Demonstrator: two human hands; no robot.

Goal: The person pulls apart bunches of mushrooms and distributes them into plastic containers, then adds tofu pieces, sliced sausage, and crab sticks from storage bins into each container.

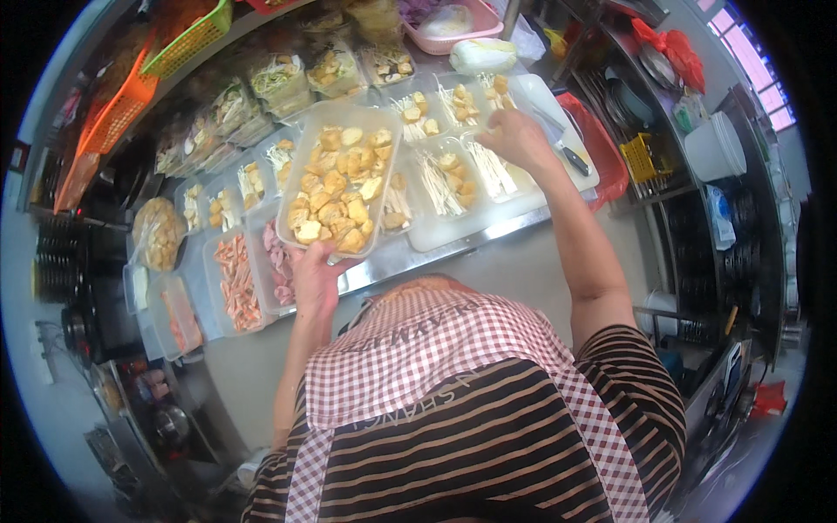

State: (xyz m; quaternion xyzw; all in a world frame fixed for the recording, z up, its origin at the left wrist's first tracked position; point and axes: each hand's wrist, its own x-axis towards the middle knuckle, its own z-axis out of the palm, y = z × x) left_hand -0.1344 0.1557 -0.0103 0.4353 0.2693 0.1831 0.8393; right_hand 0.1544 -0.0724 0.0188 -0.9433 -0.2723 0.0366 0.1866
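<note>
My left hand (pixel 316 277) grips the lower edge of a clear plastic tub (pixel 299 144) of golden fried tofu puffs (pixel 336 187), tilted above the table. My right hand (pixel 516 139) is over the far right containers, fingers curled together; what they hold, if anything, is hidden. Just below it sits a clear container with white enoki mushrooms (pixel 493 171). Left of that, another container holds enoki and tofu puffs (pixel 458 179). More small containers with enoki and tofu pieces (pixel 414 113) line up behind, and others (pixel 251 185) stand left of the tub.
A white cutting board (pixel 436 232) carries a black-handled knife (pixel 571 159). Boxes of pink-orange sticks (pixel 234 277) and pink meat slices (pixel 277 261) stand left, near a bag of puffs (pixel 159 234). Filled vegetable boxes (pixel 281 83) crowd the back. Metal shelves (pixel 689 187) rise on the right.
</note>
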